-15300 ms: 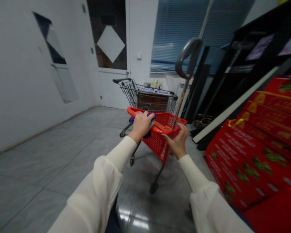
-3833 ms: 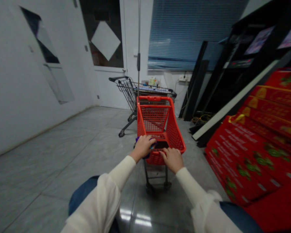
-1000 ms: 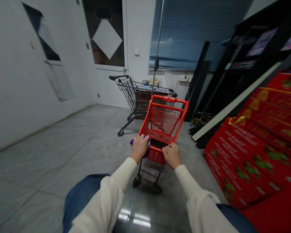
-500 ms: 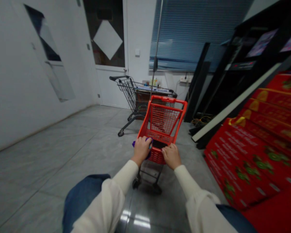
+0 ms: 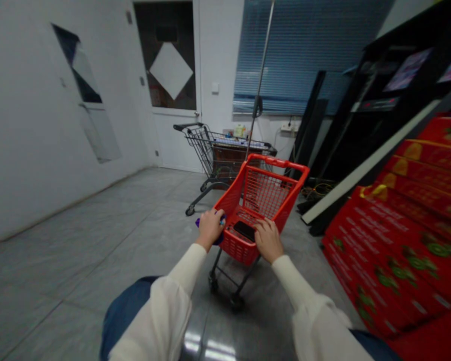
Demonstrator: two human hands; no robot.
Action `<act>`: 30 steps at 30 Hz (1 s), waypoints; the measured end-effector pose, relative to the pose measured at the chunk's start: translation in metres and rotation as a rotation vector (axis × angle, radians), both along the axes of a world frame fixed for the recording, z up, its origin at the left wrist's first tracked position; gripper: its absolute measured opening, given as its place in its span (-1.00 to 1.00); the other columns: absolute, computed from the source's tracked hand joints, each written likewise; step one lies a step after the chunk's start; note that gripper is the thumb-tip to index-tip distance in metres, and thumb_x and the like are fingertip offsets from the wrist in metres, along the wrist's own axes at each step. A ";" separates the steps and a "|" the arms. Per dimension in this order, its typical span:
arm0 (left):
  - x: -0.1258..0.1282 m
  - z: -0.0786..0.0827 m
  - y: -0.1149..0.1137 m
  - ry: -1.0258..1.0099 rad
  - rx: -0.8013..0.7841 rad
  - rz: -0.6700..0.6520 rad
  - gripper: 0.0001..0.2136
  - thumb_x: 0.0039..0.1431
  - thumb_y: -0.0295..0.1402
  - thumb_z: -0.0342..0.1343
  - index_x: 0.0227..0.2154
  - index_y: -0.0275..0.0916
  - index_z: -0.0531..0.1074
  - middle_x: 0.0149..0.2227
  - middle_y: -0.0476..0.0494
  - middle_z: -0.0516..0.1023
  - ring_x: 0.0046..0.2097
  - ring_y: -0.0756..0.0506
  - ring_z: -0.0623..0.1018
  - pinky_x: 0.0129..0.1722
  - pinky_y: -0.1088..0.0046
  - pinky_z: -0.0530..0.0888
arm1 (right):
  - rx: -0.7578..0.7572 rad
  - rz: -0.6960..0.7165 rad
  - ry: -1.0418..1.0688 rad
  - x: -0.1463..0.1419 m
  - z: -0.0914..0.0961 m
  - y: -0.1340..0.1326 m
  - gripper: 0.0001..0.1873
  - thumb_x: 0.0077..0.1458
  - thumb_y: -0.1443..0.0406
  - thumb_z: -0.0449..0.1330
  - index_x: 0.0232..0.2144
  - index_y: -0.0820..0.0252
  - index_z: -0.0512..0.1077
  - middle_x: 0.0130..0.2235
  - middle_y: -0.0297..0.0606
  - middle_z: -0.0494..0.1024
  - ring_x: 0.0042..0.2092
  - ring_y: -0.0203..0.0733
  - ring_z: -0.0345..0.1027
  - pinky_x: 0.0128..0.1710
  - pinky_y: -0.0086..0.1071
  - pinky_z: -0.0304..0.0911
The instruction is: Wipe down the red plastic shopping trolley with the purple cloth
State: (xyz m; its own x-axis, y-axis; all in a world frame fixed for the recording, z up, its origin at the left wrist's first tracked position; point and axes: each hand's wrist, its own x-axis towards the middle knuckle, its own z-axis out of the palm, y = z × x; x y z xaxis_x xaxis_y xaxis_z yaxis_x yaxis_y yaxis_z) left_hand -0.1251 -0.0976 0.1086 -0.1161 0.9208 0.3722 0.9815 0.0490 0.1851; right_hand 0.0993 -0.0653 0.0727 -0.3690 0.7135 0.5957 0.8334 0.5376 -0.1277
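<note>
A small red shopping cart [image 5: 270,188] stands in front of me, with its basket turned at an angle. My left hand [image 5: 210,228] is closed at the basket's near left corner around a bunched purple thing [image 5: 218,239], whose kind I cannot make out. My right hand [image 5: 268,239] grips the rim at the near right corner, its fingers bent over into the basket and its thumb mostly hidden. Beside those fingers, a black phone-like slab [image 5: 244,230] lies in the basket.
A grey wire shopping cart [image 5: 199,155] holding a brown box [image 5: 227,158] stands behind. Stacked red cartons [image 5: 394,260] line the right side, near a leaning white board [image 5: 368,165] and black panels [image 5: 313,118]. A white door [image 5: 176,140] is at the back left.
The red cart has turned and its handle end has shifted right. More of its basket and the black slab now shows. My left hand has moved slightly left, still holding the purple thing.
</note>
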 end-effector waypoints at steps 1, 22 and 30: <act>0.011 -0.004 -0.005 -0.007 0.016 -0.011 -0.81 0.25 -0.29 0.07 -0.10 -0.09 0.46 -0.10 -0.15 0.50 -0.05 -0.17 0.46 -0.09 0.31 0.31 | 0.002 0.006 0.012 0.001 -0.005 0.004 -0.66 0.21 0.38 -0.03 -0.16 0.16 0.54 0.01 -0.15 0.53 0.19 -0.05 0.13 0.27 -0.11 -0.05; 0.058 -0.024 -0.037 -0.036 0.110 -0.191 -0.77 0.28 -0.26 0.07 -0.04 -0.06 0.45 -0.12 -0.14 0.47 -0.07 -0.15 0.42 -0.10 0.30 0.32 | 0.071 0.105 0.109 -0.012 -0.022 -0.002 -0.67 0.22 0.40 -0.11 -0.29 0.13 0.45 -0.27 -0.20 0.47 -0.04 -0.10 0.24 0.32 -0.07 -0.11; 0.015 -0.014 -0.012 -0.055 0.110 -0.050 -0.79 0.29 -0.30 0.05 -0.05 -0.10 0.46 -0.10 -0.15 0.48 -0.04 -0.15 0.43 -0.07 0.31 0.31 | 0.106 0.125 0.153 -0.014 -0.024 -0.001 -0.70 0.23 0.39 -0.11 -0.34 0.10 0.41 -0.31 -0.24 0.43 -0.07 -0.10 0.25 0.30 -0.02 -0.07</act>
